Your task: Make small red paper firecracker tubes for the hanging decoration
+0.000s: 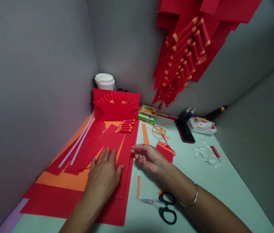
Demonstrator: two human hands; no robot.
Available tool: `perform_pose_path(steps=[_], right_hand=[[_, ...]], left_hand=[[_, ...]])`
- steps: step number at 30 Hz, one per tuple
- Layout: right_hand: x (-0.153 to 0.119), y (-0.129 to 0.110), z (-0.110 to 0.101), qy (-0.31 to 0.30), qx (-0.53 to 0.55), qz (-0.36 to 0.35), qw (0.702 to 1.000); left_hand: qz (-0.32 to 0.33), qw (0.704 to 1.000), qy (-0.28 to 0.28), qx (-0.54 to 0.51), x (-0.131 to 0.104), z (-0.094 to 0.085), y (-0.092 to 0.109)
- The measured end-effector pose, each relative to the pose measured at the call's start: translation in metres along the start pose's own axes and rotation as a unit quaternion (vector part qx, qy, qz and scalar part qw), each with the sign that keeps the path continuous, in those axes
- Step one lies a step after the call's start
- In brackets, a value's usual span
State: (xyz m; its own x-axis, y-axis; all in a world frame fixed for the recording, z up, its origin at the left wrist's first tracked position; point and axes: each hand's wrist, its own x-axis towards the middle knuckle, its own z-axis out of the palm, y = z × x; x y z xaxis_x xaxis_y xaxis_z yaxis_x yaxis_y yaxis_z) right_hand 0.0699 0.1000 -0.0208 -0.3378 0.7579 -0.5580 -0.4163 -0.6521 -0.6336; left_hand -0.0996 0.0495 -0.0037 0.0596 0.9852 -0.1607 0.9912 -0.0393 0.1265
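Note:
My left hand [104,173] lies flat with fingers stretched out on a stack of red paper sheets [76,202] and orange offcuts. My right hand [149,157] hovers palm inward beside the stack's right edge. Its fingers are loosely curled and apart, and I see nothing between them. Below it, a pair of scissors [155,202] with black handles lies with its blades slightly apart. A short orange paper strip [138,186] rests just left of the scissors. Small red rolled paper tubes with orange ends [125,130] sit on the far part of the stack.
Behind the stack stands a folded red paper fan piece [117,110], with a white tub [105,81] beyond. Strung red paper firecrackers [185,55] hang on the wall. Red squares [165,152], a phone [185,131], white scraps [206,155] and a red glue tube [215,152] lie rightward.

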Motion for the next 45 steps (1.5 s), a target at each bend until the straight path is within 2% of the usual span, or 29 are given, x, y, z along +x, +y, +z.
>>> perform_pose_path(steps=[8, 13, 17, 22, 26, 31, 35, 41, 45], right_hand=[[0.012, 0.005, 0.011, -0.009, -0.133, -0.074, 0.988], [0.02, 0.015, 0.016, -0.003, -0.266, -0.123, 0.956], [0.019, 0.016, 0.018, -0.008, -0.306, -0.173, 0.936], [0.019, 0.011, 0.011, -0.008, -0.305, -0.211, 0.929], [0.022, 0.013, 0.006, 0.001, -0.288, -0.219, 0.932], [0.018, 0.02, 0.011, -0.015, -0.274, -0.21, 0.938], [0.008, 0.017, 0.016, -0.026, -0.261, -0.233, 0.936], [-0.003, 0.008, 0.013, -0.062, -0.19, -0.215, 0.956], [-0.005, 0.004, 0.006, -0.048, -0.178, -0.2, 0.962]], left_hand=[[0.0, 0.998, 0.06, 0.024, 0.003, 0.001, -0.004], [-0.006, 0.995, 0.093, 0.027, 0.008, 0.011, -0.006], [-0.014, 0.993, 0.116, 0.026, 0.013, 0.018, -0.01], [-0.013, 0.991, 0.133, 0.022, 0.015, 0.019, -0.015], [-0.005, 0.99, 0.14, 0.01, 0.013, 0.018, -0.012], [0.008, 0.992, 0.126, 0.0, 0.015, 0.022, -0.004], [-0.008, 0.993, 0.115, 0.004, 0.017, 0.022, -0.008], [-0.036, 0.994, 0.098, 0.013, 0.015, 0.014, -0.017], [-0.049, 0.995, 0.086, 0.018, 0.014, 0.011, -0.022]])
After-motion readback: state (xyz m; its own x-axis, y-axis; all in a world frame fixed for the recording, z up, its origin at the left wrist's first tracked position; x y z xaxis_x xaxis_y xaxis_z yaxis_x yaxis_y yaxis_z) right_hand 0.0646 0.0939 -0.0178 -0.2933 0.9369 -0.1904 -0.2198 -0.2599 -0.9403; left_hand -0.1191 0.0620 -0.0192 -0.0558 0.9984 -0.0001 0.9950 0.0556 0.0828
